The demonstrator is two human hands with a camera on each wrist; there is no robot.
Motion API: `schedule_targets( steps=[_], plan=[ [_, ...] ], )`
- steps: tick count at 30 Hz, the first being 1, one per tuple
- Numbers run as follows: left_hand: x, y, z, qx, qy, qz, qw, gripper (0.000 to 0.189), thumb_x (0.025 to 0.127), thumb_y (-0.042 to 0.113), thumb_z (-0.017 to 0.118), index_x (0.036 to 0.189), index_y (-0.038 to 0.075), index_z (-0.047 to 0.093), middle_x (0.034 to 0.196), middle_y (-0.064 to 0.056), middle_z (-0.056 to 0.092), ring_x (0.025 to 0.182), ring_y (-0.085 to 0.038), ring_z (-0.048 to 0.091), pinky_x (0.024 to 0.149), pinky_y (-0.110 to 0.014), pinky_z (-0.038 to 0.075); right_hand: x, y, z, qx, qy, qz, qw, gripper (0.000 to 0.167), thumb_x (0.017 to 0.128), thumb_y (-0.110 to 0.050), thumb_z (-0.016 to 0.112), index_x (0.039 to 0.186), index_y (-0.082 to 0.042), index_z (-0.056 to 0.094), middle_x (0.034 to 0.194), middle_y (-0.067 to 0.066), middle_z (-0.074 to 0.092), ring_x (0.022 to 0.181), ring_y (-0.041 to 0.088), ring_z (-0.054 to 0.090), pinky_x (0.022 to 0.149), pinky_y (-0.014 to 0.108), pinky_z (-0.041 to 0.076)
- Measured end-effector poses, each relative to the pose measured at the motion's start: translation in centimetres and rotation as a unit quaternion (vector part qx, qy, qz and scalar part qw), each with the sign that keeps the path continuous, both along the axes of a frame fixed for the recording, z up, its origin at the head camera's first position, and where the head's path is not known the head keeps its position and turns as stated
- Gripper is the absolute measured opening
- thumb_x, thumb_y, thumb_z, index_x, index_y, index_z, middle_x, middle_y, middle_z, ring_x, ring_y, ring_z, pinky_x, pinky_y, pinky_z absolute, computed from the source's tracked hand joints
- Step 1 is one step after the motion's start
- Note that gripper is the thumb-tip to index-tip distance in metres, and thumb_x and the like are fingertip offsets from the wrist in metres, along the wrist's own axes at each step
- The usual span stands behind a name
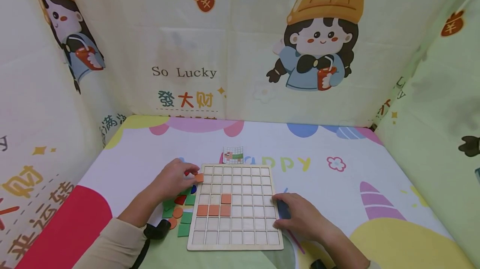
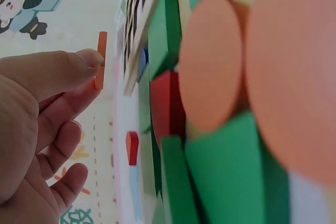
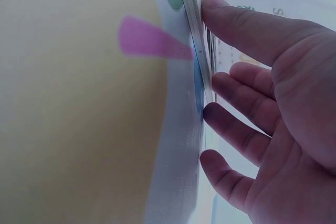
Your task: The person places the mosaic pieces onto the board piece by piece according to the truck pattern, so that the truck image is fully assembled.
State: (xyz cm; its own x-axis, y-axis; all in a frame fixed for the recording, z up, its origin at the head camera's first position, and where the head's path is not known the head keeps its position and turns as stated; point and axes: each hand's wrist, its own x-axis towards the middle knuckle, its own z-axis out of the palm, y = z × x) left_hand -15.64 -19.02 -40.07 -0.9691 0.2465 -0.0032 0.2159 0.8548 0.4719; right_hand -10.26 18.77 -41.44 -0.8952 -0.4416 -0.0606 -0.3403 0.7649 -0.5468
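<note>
Orange tile (image 1: 200,178): left hand (image 1: 178,179) pinches it at board's (image 1: 235,247) left; placing, I judge.
Right hand (image 1: 298,214): spread against board's right.
Cells (image 1: 237,179): likely need aligning next.

The grid board (image 1: 237,211) looks matt wood, the held orange tile (image 1: 199,178) smooth and matt.

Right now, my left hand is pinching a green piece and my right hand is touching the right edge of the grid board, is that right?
Not quite: your left hand pinches an orange piece, not a green one, as the head and left wrist views show. Your right hand is touching the right edge of the grid board.
</note>
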Motion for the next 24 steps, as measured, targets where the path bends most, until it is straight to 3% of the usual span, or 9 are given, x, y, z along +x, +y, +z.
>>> schedule_targets(
  steps=[10,24],
  plan=[
    [-0.1,1.3,0.1,0.015,-0.009,-0.013,0.9998,0.030,0.087,0.019,0.076,0.115,0.008,0.074,0.099,0.004,0.066,0.100,-0.021,0.050,0.074,-0.032,0.049,0.0,0.0,0.0,0.000,-0.002,0.000,1.0000,0.058,0.079,-0.031,0.084,0.128,-0.009,0.062,0.127,0.009,0.062,0.122,0.033,0.054,0.101,0.054,0.041],
    [-0.2,2.6,-0.2,0.016,0.018,-0.059,0.9980,0.028,0.088,0.021,0.078,0.113,0.010,0.074,0.097,0.008,0.067,0.097,-0.019,0.051,0.079,-0.036,0.048,0.0,0.0,0.0,0.000,-0.004,0.000,1.0000,0.058,0.079,-0.031,0.084,0.128,-0.010,0.062,0.127,0.009,0.062,0.121,0.032,0.055,0.100,0.054,0.042]
  ],
)
